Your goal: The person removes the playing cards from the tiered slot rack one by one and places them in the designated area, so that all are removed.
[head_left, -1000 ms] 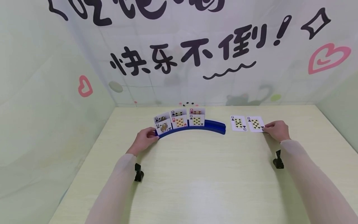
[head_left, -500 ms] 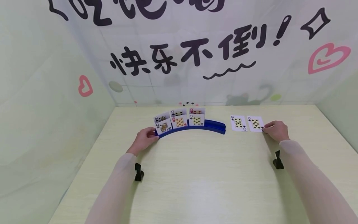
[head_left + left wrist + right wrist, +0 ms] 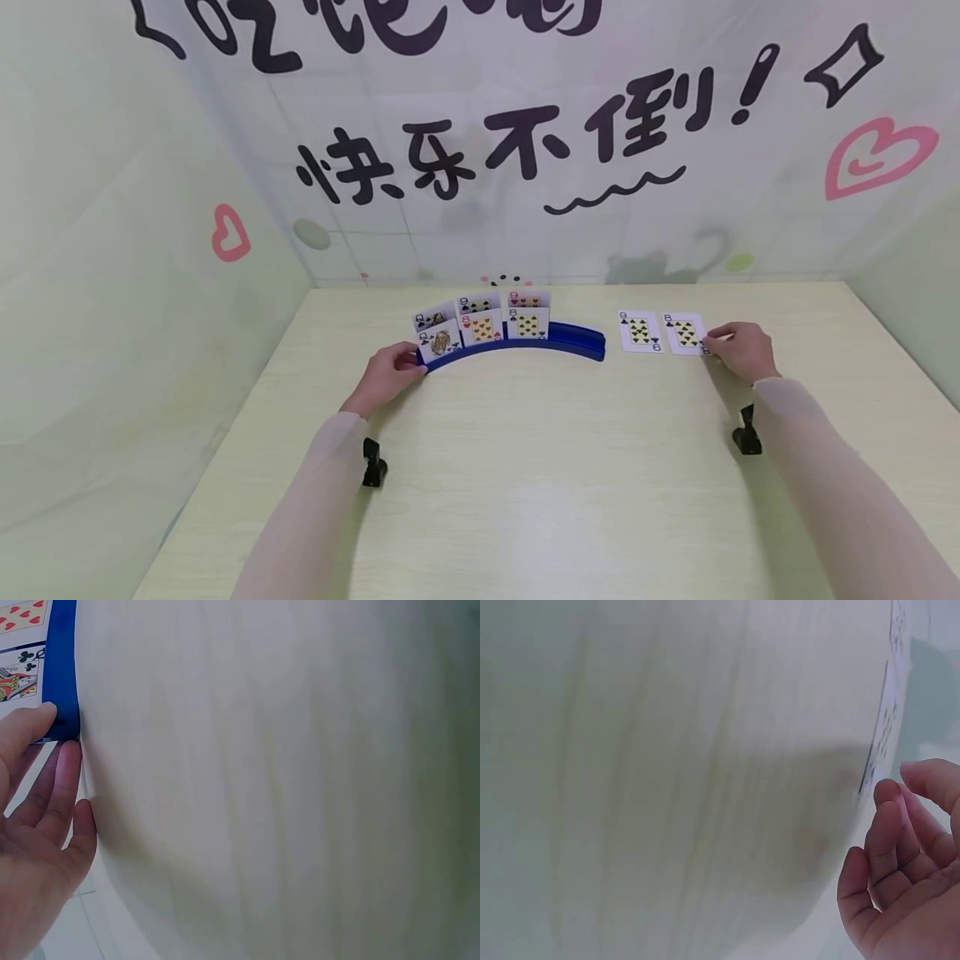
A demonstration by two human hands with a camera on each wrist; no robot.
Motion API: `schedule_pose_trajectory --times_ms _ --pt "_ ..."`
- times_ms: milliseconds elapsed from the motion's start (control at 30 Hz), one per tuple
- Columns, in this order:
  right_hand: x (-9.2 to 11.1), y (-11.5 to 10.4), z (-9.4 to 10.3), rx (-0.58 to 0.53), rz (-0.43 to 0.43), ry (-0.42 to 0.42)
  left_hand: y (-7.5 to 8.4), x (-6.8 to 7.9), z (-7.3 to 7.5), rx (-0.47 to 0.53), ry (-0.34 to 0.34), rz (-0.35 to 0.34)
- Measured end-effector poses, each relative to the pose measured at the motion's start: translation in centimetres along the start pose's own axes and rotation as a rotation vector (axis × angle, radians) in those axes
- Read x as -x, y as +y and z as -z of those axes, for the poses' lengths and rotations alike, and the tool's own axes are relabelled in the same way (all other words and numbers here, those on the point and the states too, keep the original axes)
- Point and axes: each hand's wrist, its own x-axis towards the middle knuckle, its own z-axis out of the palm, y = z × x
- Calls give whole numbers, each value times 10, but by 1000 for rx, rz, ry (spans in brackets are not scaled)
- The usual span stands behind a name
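In the head view a curved blue card holder (image 3: 576, 339) stands toward the back of the table, its left part filled with playing cards in two rows: queens at the left, then eights in front of nines. My left hand (image 3: 388, 373) grips its left end; the left wrist view shows the thumb over the front of the holder (image 3: 63, 682) and the other fingers below and behind. To the right lie two face-up playing cards, a black nine (image 3: 639, 331) and a black eight (image 3: 682, 331). My right hand (image 3: 742, 348) pinches at the eight's right edge, near its lower corner, fingers curled.
The pale wooden table (image 3: 525, 467) runs up to a white printed backdrop (image 3: 465, 233) with black characters, and fabric sides stand left and right. A black wrist mount (image 3: 373, 462) hangs under the left sleeve, another black mount (image 3: 746, 432) by the right one.
My right fingertips have shifted slightly up along the eight's right edge, showing its lower corner mark. My left hand and the card holder stay where they were.
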Motion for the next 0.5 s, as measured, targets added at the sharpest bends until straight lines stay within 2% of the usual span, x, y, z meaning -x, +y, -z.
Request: schedule_pose_trajectory --times_ms 167,300,500 --pt "2 -13 -4 -28 42 1 1 1 0 -1 6 -8" --pt "3 -28 -10 -42 108 12 1 2 0 3 7 -13" --pt "2 -52 -19 -81 180 -33 1 2 0 11 4 -17"
